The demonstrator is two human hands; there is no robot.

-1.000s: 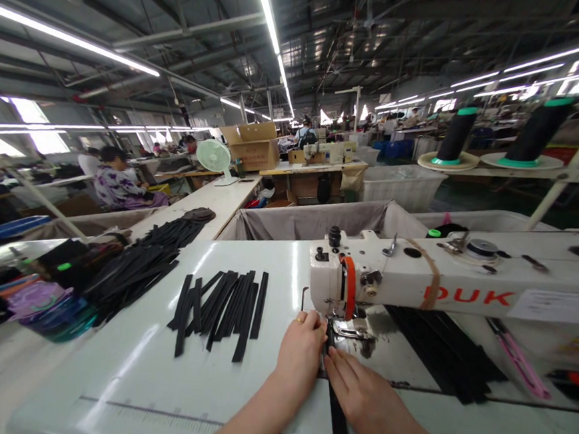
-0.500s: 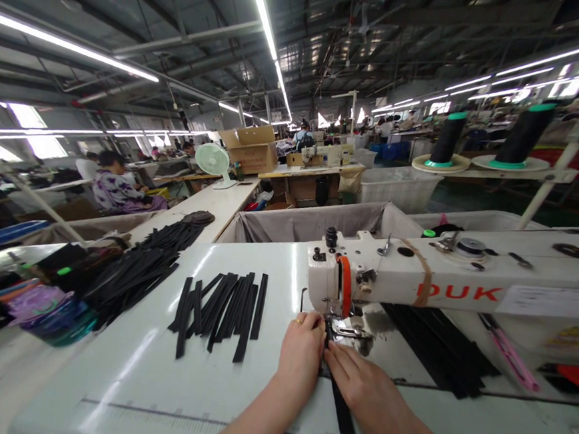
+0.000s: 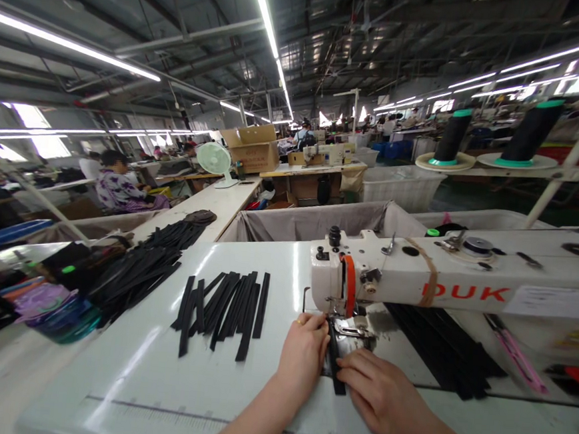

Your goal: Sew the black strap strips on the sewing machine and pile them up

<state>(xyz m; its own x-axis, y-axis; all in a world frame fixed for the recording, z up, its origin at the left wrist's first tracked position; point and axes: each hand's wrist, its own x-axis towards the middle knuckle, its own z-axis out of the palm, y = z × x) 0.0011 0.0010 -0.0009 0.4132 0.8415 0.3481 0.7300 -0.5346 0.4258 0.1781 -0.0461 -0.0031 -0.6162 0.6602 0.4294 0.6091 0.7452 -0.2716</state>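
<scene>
A narrow black strip (image 3: 334, 364) runs under the presser foot (image 3: 353, 330) of a white industrial sewing machine (image 3: 414, 284). My left hand (image 3: 303, 358) is curled against the strip's left side, close to the needle area. My right hand (image 3: 381, 391) lies to its right, fingertips pressing the strip's lower part. The needle itself is hidden by the machine head. A loose row of cut black strips (image 3: 224, 312) lies on the white table (image 3: 121, 377), left of my hands. Another dark stack (image 3: 439, 349) lies beneath the machine arm.
Two black thread cones (image 3: 529, 132) stand on a rack at the upper right. A heap of black strips (image 3: 134, 278) and colourful fabric (image 3: 49, 308) lies at the left. Cloth-lined bins (image 3: 309, 222) stand behind the table. A co-worker (image 3: 121, 187) sits farther left.
The black strip has moved up toward the machine, and its lower end now stops much higher on the table. My right hand has shifted slightly right.
</scene>
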